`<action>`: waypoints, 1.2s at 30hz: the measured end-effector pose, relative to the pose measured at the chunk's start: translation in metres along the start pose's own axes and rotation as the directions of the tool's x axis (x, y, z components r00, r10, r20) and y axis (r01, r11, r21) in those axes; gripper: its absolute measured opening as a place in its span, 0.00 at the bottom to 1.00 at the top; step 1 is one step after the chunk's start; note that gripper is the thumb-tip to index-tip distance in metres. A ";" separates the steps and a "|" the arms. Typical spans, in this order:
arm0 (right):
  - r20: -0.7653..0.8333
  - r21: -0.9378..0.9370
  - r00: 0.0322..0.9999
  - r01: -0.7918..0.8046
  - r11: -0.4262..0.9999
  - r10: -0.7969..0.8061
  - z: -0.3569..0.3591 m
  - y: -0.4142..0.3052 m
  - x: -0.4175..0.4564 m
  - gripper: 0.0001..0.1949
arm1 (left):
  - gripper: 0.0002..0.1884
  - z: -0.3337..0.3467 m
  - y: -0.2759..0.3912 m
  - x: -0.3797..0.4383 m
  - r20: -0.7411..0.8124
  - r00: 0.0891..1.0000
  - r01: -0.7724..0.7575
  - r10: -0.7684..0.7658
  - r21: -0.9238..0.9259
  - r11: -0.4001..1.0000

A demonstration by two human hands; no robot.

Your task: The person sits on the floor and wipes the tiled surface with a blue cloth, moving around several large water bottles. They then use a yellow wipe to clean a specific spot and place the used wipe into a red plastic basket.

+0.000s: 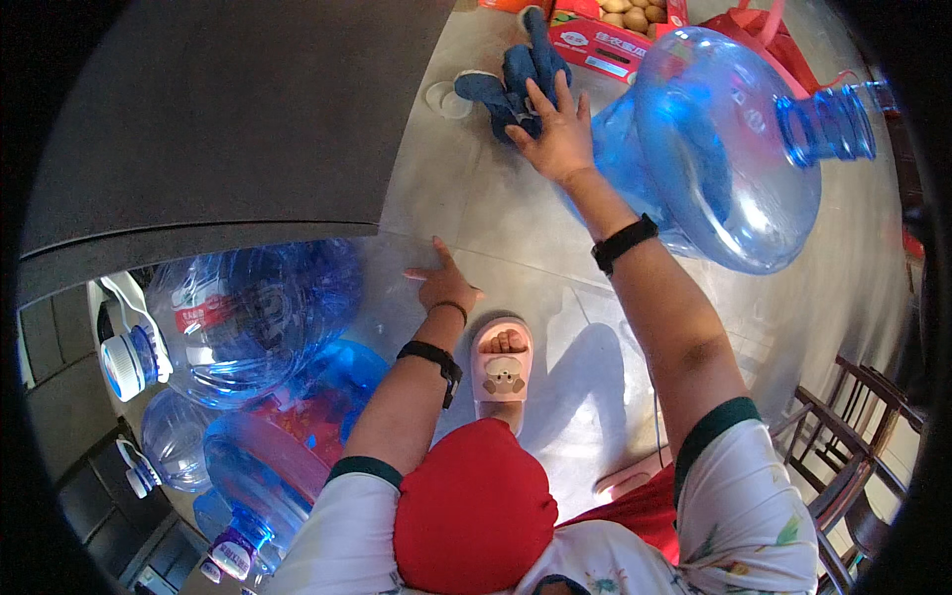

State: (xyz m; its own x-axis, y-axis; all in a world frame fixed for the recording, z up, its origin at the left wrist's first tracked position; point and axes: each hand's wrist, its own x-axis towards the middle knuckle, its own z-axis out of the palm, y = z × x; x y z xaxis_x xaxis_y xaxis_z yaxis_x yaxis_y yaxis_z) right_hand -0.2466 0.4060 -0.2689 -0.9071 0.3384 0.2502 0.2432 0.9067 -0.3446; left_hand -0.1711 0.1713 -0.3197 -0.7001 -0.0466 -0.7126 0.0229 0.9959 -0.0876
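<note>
My right hand [559,145] is stretched forward with its fingers spread. It reaches over the edge of a dark blue cloth item [513,74] with pale ends; I cannot tell whether they touch. Beside that hand a large clear-blue water-cooler jug [732,156] lies on its side, its ribbed neck pointing right. My left hand [450,286] hovers lower down above the tiled floor [476,201], holding nothing, fingers apart. To its left, a big clear plastic water bottle [245,320] with a white cap and handle lies under the edge of a dark panel [216,111].
More blue jugs and bottles [260,454] crowd the lower left. A red carton [602,41] of round, yellowish-brown produce and a red bag [792,48] sit at the top. Dark wooden chairs [848,446] stand at the right. A pink slipper [502,383] is on my foot.
</note>
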 end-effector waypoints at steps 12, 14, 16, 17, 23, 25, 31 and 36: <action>0.714 -0.123 0.651 -0.244 0.962 0.257 0.014 0.014 -0.190 0.54 | 0.57 0.021 -0.012 0.018 -0.097 0.992 -0.090 0.078 -0.125 0.988; 0.562 0.036 0.777 -0.367 0.929 0.285 0.034 0.036 -0.201 0.46 | 0.51 0.023 0.008 0.018 -0.203 0.961 -0.263 0.187 -0.465 0.845; 0.598 0.446 0.759 -0.583 0.679 0.259 0.025 0.007 -0.182 0.41 | 0.48 0.019 0.030 0.013 -0.085 0.951 -0.194 0.297 -0.912 0.361; 0.637 0.598 0.739 -0.653 0.464 0.219 0.011 -0.019 -0.169 0.36 | 0.46 0.018 0.041 0.009 0.056 0.891 0.053 0.451 -0.998 0.019; 0.218 0.617 0.882 -0.456 0.642 0.417 0.028 0.032 -0.191 0.12 | 0.42 -0.040 0.085 0.011 -0.078 0.786 -0.425 0.613 -0.789 0.444; 0.292 0.410 0.861 -0.506 0.759 0.417 0.041 0.083 -0.225 0.11 | 0.41 -0.058 0.103 0.021 -0.138 0.748 -0.633 0.650 -0.445 0.634; 0.798 0.398 0.352 -0.917 0.012 0.489 0.030 0.106 -0.224 0.09 | 0.41 -0.108 0.170 0.115 -0.483 0.393 -0.624 0.783 0.485 0.612; 0.859 0.348 0.288 -0.935 -0.069 0.423 0.028 0.102 -0.215 0.12 | 0.23 -0.152 0.201 0.152 -0.194 0.508 -0.548 0.839 0.678 0.489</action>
State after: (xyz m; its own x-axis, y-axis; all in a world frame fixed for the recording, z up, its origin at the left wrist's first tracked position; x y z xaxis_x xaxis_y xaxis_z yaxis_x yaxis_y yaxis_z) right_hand -0.0364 0.4190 -0.3833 -0.4535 0.2653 -0.8508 0.7121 -0.4662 -0.5250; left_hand -0.3812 0.3759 -0.3395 -0.4748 0.8270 -0.3011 0.8794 0.4597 -0.1243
